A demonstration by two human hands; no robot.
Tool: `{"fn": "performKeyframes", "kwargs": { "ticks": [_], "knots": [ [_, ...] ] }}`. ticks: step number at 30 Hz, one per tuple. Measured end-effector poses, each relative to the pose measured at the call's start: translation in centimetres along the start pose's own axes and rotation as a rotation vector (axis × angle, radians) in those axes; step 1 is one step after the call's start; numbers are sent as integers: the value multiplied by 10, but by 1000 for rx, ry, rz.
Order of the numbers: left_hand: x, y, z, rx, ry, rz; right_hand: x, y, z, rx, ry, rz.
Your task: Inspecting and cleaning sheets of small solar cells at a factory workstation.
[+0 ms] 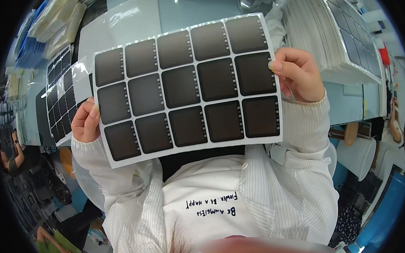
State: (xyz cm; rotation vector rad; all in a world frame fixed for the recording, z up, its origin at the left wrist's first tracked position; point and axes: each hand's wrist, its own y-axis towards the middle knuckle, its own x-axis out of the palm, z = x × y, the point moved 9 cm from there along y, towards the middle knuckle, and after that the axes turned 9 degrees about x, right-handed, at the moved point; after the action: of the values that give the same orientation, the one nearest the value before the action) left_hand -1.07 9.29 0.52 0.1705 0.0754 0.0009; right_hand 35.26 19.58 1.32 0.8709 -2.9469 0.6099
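Hands, left (86,121) and right (299,74), grip a sheet (188,88) of dark squares.

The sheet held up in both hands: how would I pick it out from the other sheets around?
Start at the pale blue table. Held up over it, between the left hand and right hand, is the sheet: white, carrying fifteen dark squares in three rows of five. The similar sheet on the table lies flat at the left, and the stack of sheets rests at the right.

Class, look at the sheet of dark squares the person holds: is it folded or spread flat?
Spread flat. The sheet shows all fifteen dark squares in three full rows, held at its edges by the left hand and right hand.
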Motion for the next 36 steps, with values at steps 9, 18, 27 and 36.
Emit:
{"fn": "performKeyframes", "kwargs": {
  "ticks": [9,18,27,36],
  "knots": [
    [16,-6,67,443,461,125,-6,-35,-49,-640,-372,329],
    [20,-4,86,524,510,170,-6,-52,-60,-753,-343,364],
    [28,4,109,607,542,196,-11,-73,-73,-765,-328,483],
    [42,21,131,687,527,125,-24,-100,-88,-865,-246,562]
  ]
}}
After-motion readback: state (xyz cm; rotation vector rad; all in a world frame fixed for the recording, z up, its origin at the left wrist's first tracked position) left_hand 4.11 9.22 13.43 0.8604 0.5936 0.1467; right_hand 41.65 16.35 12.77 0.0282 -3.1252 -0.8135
